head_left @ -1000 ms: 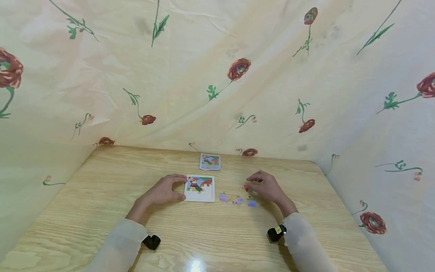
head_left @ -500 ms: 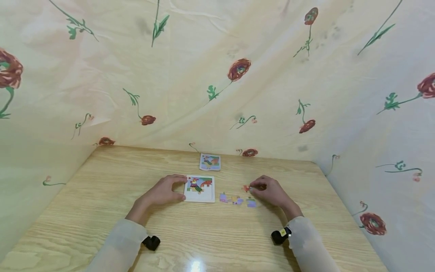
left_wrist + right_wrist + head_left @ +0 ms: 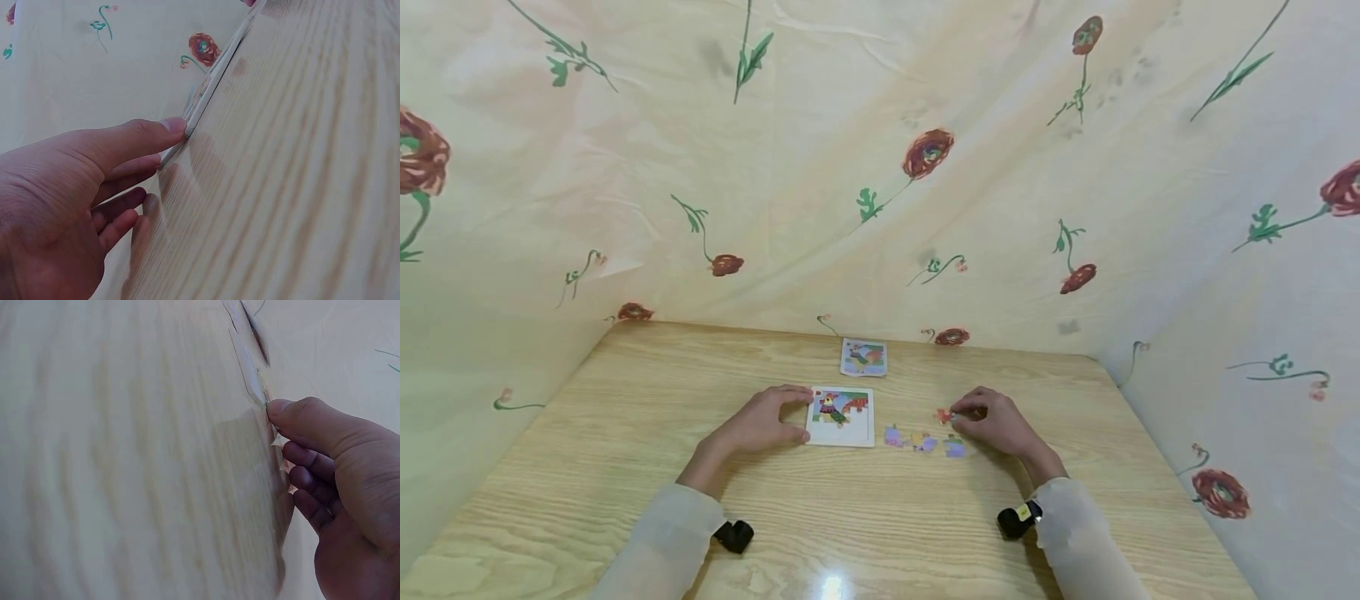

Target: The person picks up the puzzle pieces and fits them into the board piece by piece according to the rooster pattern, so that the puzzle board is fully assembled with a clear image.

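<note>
My left hand (image 3: 765,421) holds the white-framed puzzle tray (image 3: 842,440) by its left side, thumb at the near corner and fingers at the far one. Part of a rooster picture fills the tray's upper area; its lower part is bare white. In the left wrist view the thumb (image 3: 147,137) lies against the tray's edge (image 3: 215,78). To the right, my right hand (image 3: 996,422) pinches a red puzzle piece (image 3: 942,416) low over the table. The right wrist view shows the thumb (image 3: 300,415) and fingertips together, with the piece mostly hidden.
Between tray and right hand lie loose puzzle pieces: a purple one (image 3: 892,436), a yellow and purple one (image 3: 922,442) and a green and purple one (image 3: 954,447). A rooster picture card (image 3: 863,357) lies behind the tray. Flowered cloth (image 3: 820,167) surrounds the wooden table (image 3: 850,517).
My right hand has shifted slightly right and toward me, its fingers closing on the red puzzle piece, and has then stayed almost still. The left hand and the tray have not moved.
</note>
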Motion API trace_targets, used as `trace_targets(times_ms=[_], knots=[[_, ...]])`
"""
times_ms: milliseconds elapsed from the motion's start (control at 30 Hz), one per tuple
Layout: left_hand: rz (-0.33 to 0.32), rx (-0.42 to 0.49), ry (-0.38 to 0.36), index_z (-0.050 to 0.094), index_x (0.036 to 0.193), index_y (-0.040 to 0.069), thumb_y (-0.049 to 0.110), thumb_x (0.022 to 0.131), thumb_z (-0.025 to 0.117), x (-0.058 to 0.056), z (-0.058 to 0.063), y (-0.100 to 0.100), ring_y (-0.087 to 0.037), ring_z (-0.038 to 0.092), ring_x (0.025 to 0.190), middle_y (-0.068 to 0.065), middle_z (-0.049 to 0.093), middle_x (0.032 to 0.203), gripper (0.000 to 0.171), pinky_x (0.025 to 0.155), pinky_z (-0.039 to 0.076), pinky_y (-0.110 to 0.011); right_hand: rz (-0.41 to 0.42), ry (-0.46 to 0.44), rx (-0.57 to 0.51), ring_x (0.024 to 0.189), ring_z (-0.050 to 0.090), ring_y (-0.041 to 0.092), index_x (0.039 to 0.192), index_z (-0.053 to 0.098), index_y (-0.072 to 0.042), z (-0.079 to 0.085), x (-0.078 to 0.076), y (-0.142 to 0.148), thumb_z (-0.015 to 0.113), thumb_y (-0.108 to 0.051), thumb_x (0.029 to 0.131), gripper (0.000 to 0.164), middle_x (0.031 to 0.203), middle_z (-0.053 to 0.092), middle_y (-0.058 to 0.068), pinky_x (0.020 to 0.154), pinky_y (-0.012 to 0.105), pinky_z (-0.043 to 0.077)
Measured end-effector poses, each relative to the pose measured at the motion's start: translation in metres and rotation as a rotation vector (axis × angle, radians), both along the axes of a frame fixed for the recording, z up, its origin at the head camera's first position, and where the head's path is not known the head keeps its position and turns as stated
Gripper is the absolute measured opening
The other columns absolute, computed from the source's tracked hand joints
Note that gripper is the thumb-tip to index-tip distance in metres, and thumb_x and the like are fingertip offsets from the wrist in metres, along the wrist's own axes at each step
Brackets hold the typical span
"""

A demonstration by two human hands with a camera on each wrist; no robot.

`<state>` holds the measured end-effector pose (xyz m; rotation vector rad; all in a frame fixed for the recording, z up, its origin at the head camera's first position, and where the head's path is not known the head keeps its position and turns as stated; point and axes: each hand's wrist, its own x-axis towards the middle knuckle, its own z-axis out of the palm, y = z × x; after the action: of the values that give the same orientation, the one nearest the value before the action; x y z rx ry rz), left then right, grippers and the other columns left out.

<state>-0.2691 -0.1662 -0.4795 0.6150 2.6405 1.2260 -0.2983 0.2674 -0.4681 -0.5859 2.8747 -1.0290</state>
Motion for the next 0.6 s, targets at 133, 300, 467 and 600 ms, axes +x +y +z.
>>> trace_targets(times_ms=[133,300,467,600], knots=[[0.003,0.003,-0.005,0.060,0.145,0.009,0.026,0.089,0.080,0.0003,-0.0006,0.0002,-0.039,0.039,0.151,-0.009,0.052,0.156,0.062,0.123,0.033,-0.061,-0.002,0.006,0.011,0.094,0.059,0.015,0.108,0.079,-0.018,-0.0016,0.0004,-0.0005,0.077,-0.019,0.093,0.015,0.108,0.068,0.002,0.081,0.024,0.051],[0.011,0.000,-0.017,0.060,0.144,0.009,0.026,0.088,0.081,0.0013,-0.0014,0.0006,-0.038,0.038,0.151,-0.007,0.052,0.157,0.062,0.123,0.033,-0.060,-0.014,0.003,0.018,0.093,0.059,0.017,0.108,0.079,-0.018,-0.0015,0.0018,-0.0019,0.078,-0.019,0.093,0.015,0.108,0.068,0.003,0.080,0.025,0.050],[0.012,-0.004,-0.006,0.060,0.145,0.009,0.026,0.088,0.081,0.0015,-0.0009,0.0005,-0.038,0.038,0.151,-0.008,0.052,0.157,0.062,0.123,0.033,-0.060,-0.032,0.011,0.021,0.095,0.059,0.017,0.109,0.079,-0.017,0.0006,0.0022,-0.0039,0.078,-0.019,0.092,0.017,0.109,0.068,0.003,0.082,0.029,0.051],[0.015,-0.004,-0.005,0.060,0.144,0.009,0.026,0.088,0.081,0.0017,0.0000,0.0006,-0.038,0.038,0.151,-0.008,0.052,0.157,0.062,0.123,0.033,-0.060,-0.020,0.009,-0.003,0.102,0.063,0.019,0.110,0.079,-0.016,0.0028,0.0019,-0.0070,0.077,-0.019,0.093,0.018,0.110,0.068,0.003,0.088,0.034,0.055]])
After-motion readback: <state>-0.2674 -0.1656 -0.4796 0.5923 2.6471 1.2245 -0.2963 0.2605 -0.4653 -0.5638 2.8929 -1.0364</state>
